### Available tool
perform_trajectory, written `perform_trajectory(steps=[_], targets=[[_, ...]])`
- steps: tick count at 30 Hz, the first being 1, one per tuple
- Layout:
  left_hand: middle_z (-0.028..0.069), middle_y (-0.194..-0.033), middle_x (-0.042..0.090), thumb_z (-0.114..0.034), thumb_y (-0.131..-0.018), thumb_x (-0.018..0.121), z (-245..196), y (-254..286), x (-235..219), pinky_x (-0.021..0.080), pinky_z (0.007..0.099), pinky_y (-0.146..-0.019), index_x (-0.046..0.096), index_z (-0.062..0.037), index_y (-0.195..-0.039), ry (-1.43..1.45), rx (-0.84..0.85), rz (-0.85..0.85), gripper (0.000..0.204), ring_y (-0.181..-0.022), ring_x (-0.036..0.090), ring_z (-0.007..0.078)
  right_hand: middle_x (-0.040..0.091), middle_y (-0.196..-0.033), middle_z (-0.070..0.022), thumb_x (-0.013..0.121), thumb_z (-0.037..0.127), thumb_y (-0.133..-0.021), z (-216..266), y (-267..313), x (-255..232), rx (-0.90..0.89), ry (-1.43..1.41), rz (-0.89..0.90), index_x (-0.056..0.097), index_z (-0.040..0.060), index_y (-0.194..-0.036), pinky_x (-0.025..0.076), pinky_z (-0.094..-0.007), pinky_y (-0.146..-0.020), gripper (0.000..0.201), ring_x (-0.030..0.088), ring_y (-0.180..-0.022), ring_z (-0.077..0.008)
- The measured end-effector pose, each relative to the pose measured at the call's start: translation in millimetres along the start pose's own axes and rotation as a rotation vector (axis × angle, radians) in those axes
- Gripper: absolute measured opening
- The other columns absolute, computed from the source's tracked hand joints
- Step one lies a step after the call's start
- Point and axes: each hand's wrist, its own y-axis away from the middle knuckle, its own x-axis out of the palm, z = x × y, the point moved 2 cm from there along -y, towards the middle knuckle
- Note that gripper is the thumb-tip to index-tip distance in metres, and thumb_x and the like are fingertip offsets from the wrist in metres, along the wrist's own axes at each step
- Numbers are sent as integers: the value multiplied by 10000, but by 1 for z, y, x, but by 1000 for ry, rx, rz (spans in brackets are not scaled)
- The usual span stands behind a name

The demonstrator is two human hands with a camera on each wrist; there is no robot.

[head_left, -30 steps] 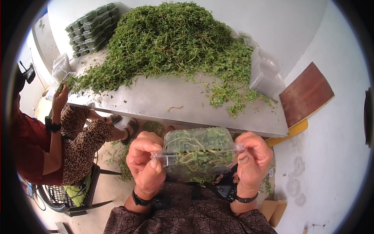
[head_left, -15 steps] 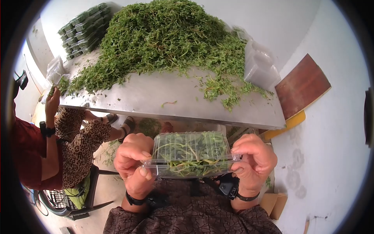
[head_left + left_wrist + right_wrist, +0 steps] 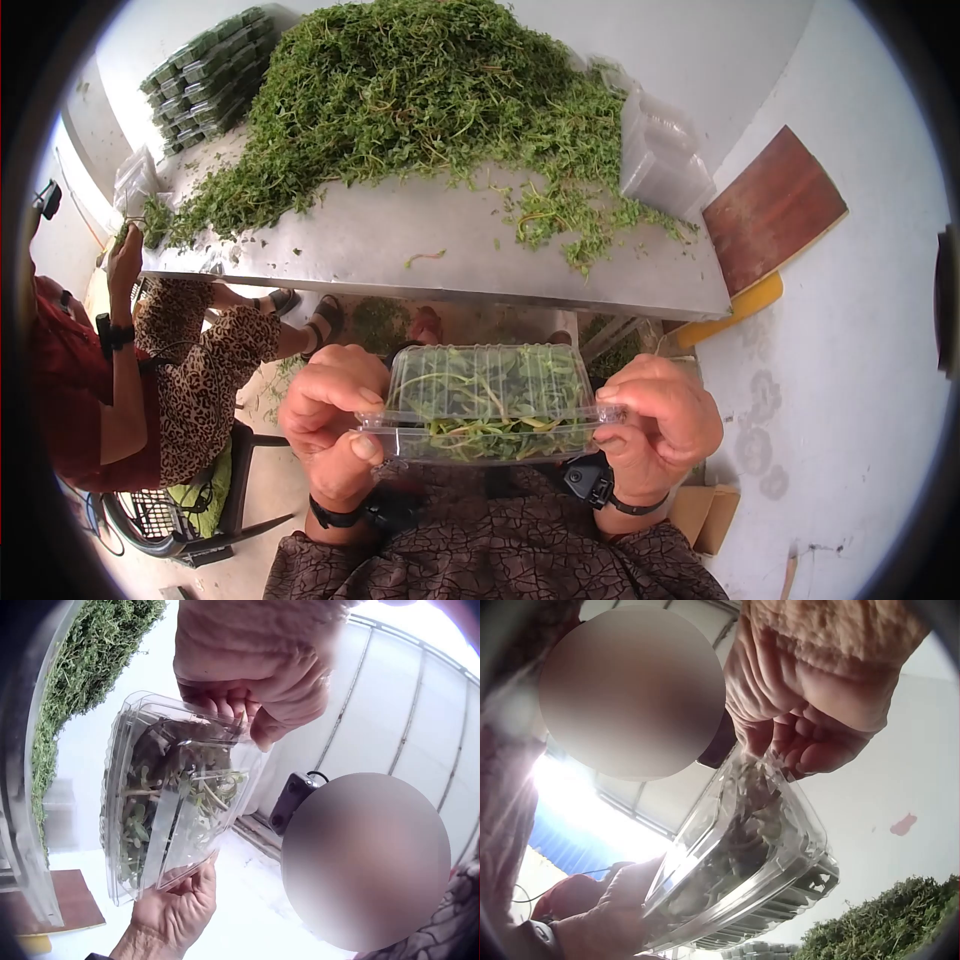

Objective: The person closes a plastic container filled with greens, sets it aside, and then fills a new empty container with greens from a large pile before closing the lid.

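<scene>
A clear plastic clamshell box (image 3: pixel 490 405) full of leafy green stems is held up in front of the body, over the lap. My left hand (image 3: pixel 335 425) pinches its left end at the rim, thumb below and index finger above. At the opposite end my right hand (image 3: pixel 660 425) grips the rim in the same way. The ribbed lid lies over the greens, with stems showing along the near rim. From the left wrist view, the box (image 3: pixel 180 799) appears side-on between both hands. In the right wrist view, fingers pinch a corner of the box (image 3: pixel 742 855).
A large heap of greens (image 3: pixel 430 100) covers much of the metal table (image 3: pixel 370 240). Filled boxes (image 3: pixel 210 80) are stacked at back left; nested clear boxes (image 3: pixel 665 160) stand at the right end. Another person (image 3: pixel 100 390) sits at left. A brown board (image 3: pixel 775 215) leans by the wall.
The box has tipped so its lid shows more fully, and it sits slightly lower in view. Both hands keep their grip on its ends. The table has shifted slightly left and up in view.
</scene>
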Motion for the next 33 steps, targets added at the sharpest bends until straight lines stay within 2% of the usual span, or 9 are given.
perform_trajectory(steps=[2, 5, 9, 11, 17, 24, 33], targets=[[47, -800, 532, -206, -714, 753, -3, -1, 2, 375, 290, -638, 589, -28, -901, -14, -62, -37, 306, -702, 470, 152, 637, -715, -105, 785, 141, -761, 2, -1, -1, 15, 20, 6, 661, -1, -894, 417, -239, -441, 230, 569, -513, -149], [55, -790, 544, -183, -711, 751, -5, -2, -3, 379, 286, -636, 605, -11, -888, -74, -62, 22, 286, -700, 484, 151, 638, -717, -103, 783, 128, -756, 3, -1, 0, 21, 52, -2, 661, 4, -895, 422, -241, -444, 223, 570, -512, -150], [62, -767, 555, -165, -711, 751, -6, -1, -2, 383, 289, -632, 614, -10, -840, -96, -83, -32, 244, -681, 493, 160, 640, -717, -99, 779, 134, -756, 3, 1, 0, 16, 87, 0, 657, 8, -888, 427, -245, -446, 220, 578, -517, -152], [60, -730, 551, -152, -707, 757, -6, -2, -2, 387, 298, -611, 617, -10, -812, -112, 39, -1, 225, -649, 494, 167, 643, -718, -97, 777, 150, -760, 4, 2, 0, 46, 92, -8, 653, 16, -878, 437, -254, -459, 217, 592, -531, -160], [59, -704, 550, -140, -705, 769, -8, -1, -3, 382, 319, -578, 620, -16, -800, -122, 112, 7, 215, -615, 490, 170, 643, -715, -106, 780, 164, -755, 5, 5, 1, 97, 69, -8, 651, 19, -871, 458, -278, -486, 227, 610, -549, -202], [39, -706, 548, -144, -727, 768, -9, 1, 0, 368, 318, -573, 628, -34, -805, -106, 117, 10, 194, -617, 486, 165, 640, -704, -120, 769, 142, -757, 6, 3, 1, 87, 65, 1, 645, 10, -864, 469, -290, -485, 211, 604, -535, -220], [8, -721, 549, -178, -715, 836, -12, 2, 6, 369, 318, -575, 640, -61, -782, -90, 87, -31, 237, -633, 500, 159, 621, -669, -113, 752, 111, -764, 9, -2, -1, -1, 122, 33, 628, 9, -861, 446, -281, -425, 188, 574, -481, -202]])
